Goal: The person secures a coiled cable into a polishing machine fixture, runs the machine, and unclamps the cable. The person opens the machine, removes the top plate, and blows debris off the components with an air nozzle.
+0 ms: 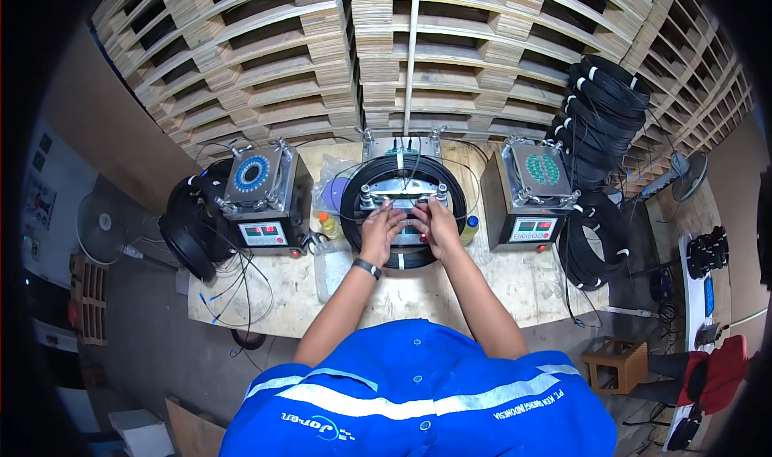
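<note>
At the middle machine, my left hand point(382, 233) has its fingers curled at the left front metal clamp point(367, 197). My right hand point(437, 229) is closed in the same way at the right front clamp point(441, 193). A coil of black cable point(450, 176) rests around the top of this machine, and its lower part hangs in front, behind my wrists. Between the clamps runs a metal plate point(402, 187). My hands partly hide the machine's display and what the fingertips press on.
A left machine point(263, 233) carries a blue ring of pieces; a right machine point(534, 230) carries green ones. Black cable coils point(599, 127) are piled at the right, others point(193, 216) at the left. Bottles point(327, 225) and a plastic bag point(334, 272) lie on the wooden table point(418, 300). Pallets point(450, 55) stand behind.
</note>
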{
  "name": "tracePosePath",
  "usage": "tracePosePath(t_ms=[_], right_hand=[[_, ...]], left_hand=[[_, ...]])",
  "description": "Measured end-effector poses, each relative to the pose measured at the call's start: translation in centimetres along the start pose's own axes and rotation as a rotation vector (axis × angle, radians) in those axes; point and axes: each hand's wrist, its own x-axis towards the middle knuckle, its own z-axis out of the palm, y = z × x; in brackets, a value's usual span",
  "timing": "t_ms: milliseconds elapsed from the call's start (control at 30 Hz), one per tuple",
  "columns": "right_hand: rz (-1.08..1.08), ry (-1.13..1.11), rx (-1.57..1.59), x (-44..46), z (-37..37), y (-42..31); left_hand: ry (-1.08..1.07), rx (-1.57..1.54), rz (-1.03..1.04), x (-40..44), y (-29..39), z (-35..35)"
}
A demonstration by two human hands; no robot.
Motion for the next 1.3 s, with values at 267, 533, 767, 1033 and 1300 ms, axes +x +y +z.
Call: tracePosePath(t_ms=[267,533,767,1033,1300], right_hand=[[0.179,-0.002,0.223,2.8,-0.6,-0.4],[0.252,0.087,0.170,1.3,-0.2,-1.3],[0.180,0.059,-0.002,1.7,-1.7,-1.4],[-0.032,-0.072,-0.510,0.2,-4.7,-3.3],[-0.430,-0.026,-1.317,0.4,-5.6,-6.3]], left_hand=[[0.090,-0.145,0.049,2.6,0.7,0.3],[-0.039,-0.204,-0.077,1.9,1.9,-0.4],[0.087,-0.108,-0.051,1.9,0.8,0.4],[0.100,0.384,0.135,1.3,0.8,0.6],[0.199,0.801,0.353,-0.7,2.0,-0.9]])
